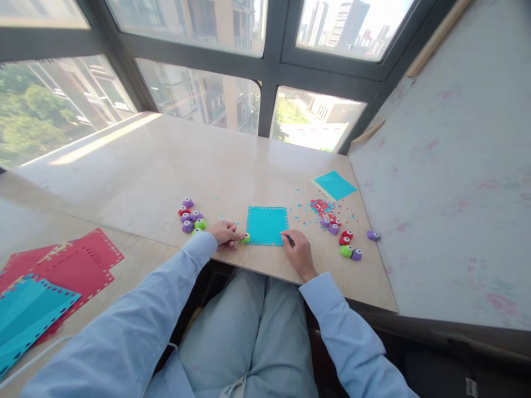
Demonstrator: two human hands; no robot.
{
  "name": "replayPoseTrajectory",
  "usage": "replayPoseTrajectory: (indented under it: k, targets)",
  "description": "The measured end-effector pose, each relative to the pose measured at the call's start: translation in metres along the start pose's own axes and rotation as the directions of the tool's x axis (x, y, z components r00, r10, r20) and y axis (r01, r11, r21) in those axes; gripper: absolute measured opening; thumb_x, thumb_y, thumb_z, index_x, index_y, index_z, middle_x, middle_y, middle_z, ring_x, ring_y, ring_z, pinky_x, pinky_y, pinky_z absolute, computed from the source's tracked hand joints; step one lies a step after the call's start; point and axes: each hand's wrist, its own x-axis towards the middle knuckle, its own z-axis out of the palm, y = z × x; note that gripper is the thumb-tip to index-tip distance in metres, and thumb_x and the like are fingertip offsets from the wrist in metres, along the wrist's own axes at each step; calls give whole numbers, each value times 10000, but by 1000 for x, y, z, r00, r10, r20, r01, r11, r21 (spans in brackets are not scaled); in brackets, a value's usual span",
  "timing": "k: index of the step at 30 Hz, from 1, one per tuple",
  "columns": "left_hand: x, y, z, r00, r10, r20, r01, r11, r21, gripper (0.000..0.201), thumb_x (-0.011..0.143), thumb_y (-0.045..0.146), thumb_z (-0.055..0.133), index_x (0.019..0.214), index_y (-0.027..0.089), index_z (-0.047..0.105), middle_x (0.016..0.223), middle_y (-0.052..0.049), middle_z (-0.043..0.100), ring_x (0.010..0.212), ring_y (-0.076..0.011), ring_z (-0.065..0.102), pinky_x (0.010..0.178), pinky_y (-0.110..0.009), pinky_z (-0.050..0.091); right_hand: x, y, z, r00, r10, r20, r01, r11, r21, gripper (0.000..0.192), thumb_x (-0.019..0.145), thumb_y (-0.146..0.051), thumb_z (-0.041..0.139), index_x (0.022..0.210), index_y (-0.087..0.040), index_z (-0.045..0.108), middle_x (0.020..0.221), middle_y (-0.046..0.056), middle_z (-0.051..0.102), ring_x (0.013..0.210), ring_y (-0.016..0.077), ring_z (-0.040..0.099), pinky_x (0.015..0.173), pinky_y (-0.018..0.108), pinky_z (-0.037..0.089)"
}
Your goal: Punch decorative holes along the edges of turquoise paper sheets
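A blue square of paper [267, 225] lies in front of me at the table's front edge, with small holes punched along its borders. My left hand [226, 235] is at its lower left corner, fingers closed on a small green craft punch [246, 238] with an eye-like top. That punch sits at the paper's left edge. With bent fingers, my right hand [297, 251] pinches the lower right edge of the paper; the fingertips partly cover that edge.
Purple, red and green punches [188, 226] cluster on the left, others [347, 237] on the right. Red and blue confetti [323, 208] lies near a stack of blue sheets [335, 185]. Punched red sheets [83, 262] and blue sheets [37, 309] lie far left. A wall [448, 193] bounds the right.
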Motion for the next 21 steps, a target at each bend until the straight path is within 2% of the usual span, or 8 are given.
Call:
replayPoseTrajectory:
  k: [4, 6, 8, 10, 14, 16, 21]
  targets:
    - [-6, -8, 4, 992, 96, -84, -103, 992, -77, 596, 530, 486, 874, 666, 223, 357, 406, 147, 364, 368, -54, 405, 502, -266, 552, -1, 1, 0, 1000, 2, -25, -3, 999, -37, 225, 909, -259, 478, 907, -191, 692, 919, 107, 719, 911, 240, 638, 854, 398, 505]
    - [-11, -12, 7, 974, 187, -126, -195, 979, -54, 552, 553, 506, 855, 826, 216, 473, 436, 160, 351, 375, -63, 389, 485, -267, 541, -2, 2, 0, 999, 10, -53, -13, 998, -58, 232, 909, -262, 472, 909, -191, 693, 923, 111, 720, 919, 245, 636, 861, 409, 504]
    - [-15, -17, 9, 960, 259, -106, -259, 966, 8, 656, 549, 497, 851, 1044, 209, 531, 472, 165, 312, 397, -69, 364, 470, -257, 523, -3, 3, 0, 996, 21, -85, -27, 997, -73, 231, 905, -262, 473, 908, -190, 692, 919, 113, 720, 920, 249, 635, 862, 419, 505]
    - [-17, -21, 12, 950, 302, -82, -294, 950, 102, 717, 570, 474, 829, 1174, 200, 556, 499, 152, 273, 415, -77, 342, 451, -235, 484, -3, 4, 0, 993, 31, -111, -40, 996, -80, 223, 899, -262, 480, 905, -192, 691, 914, 111, 720, 918, 250, 635, 860, 421, 506]
    - [-14, -25, 18, 901, 412, -134, -346, 871, 349, 439, 664, 402, 736, 1054, 207, 687, 511, 103, 319, 454, -95, 388, 460, -206, 392, -4, 4, -1, 990, 43, -133, -54, 995, -80, 210, 896, -267, 490, 900, -201, 690, 907, 103, 719, 910, 249, 638, 853, 420, 510]
    - [-12, -26, 20, 878, 448, -168, -354, 844, 403, 352, 688, 413, 706, 974, 209, 710, 512, 88, 342, 475, -102, 410, 471, -205, 380, -4, 4, -1, 988, 52, -142, -65, 995, -82, 209, 898, -270, 491, 902, -201, 689, 910, 103, 719, 909, 250, 639, 853, 421, 510]
    - [-17, -34, 21, 854, 434, -287, -389, 899, 201, 474, 738, 523, 644, 1090, 205, 646, 591, 70, 301, 511, -119, 399, 462, -220, 468, -3, 5, -3, 980, 89, -179, -103, 992, -69, 206, 902, -280, 499, 899, -192, 685, 919, 107, 720, 903, 247, 647, 845, 415, 515]
